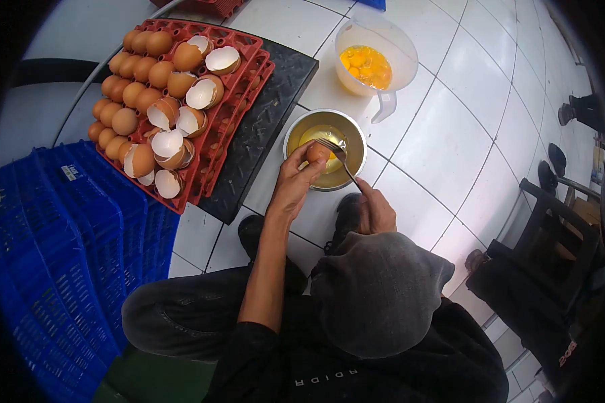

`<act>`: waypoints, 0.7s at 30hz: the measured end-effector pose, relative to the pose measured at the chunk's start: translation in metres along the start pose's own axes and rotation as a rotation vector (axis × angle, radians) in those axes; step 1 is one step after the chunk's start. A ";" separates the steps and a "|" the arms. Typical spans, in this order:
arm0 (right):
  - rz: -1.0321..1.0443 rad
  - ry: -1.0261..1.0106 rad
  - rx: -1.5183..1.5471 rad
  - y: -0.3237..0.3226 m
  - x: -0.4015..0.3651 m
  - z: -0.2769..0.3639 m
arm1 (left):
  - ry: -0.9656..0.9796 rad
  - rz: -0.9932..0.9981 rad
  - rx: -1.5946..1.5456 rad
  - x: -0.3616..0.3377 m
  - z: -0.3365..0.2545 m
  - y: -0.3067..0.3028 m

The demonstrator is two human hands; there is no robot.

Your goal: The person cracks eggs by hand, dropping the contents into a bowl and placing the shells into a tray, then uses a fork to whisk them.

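Observation:
My left hand (294, 180) is closed around a brown egg (318, 152), held over a steel bowl (361, 156) on the floor. Clear egg white (326, 134) lies in that bowl. In my right hand (376, 209) is a metal fork (346, 166), its tines at the top of the egg. Whether the shell is cracked there I cannot make out. Beyond the bowl stands a translucent plastic jug (402, 50) with several yolks (366, 66) in it. To the left, red egg trays (265, 57) are stacked, holding whole brown eggs (124, 121) and broken empty shells (205, 93).
The trays rest on a black textured platform (275, 124). Blue plastic crates (67, 248) stand at the lower left. My knees and shoes are close below the bowl. At the right are a black stool (551, 228) and another person's feet (567, 113) on white floor tiles (450, 121).

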State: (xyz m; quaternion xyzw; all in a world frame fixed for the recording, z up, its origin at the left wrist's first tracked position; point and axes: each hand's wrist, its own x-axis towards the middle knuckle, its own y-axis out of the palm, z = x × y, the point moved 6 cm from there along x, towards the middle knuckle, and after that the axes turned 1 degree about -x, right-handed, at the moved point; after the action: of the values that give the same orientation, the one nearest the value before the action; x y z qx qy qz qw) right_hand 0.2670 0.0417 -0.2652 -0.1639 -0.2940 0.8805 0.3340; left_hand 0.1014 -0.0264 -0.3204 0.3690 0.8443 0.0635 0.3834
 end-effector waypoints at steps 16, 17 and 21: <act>-0.020 0.151 0.229 -0.008 0.051 -0.009 | 0.001 -0.020 -0.055 0.000 -0.004 -0.009; 0.019 0.223 0.280 -0.005 0.061 -0.015 | -0.017 -0.015 -0.081 0.000 -0.006 -0.012; 0.172 0.213 0.414 0.007 0.107 -0.019 | 0.005 -0.045 -0.024 0.003 -0.019 -0.021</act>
State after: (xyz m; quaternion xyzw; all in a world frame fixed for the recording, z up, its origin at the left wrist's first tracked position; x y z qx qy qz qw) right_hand 0.1956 0.1180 -0.2944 -0.2083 -0.0556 0.9249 0.3132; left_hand 0.0746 -0.0362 -0.3174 0.3452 0.8526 0.0659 0.3868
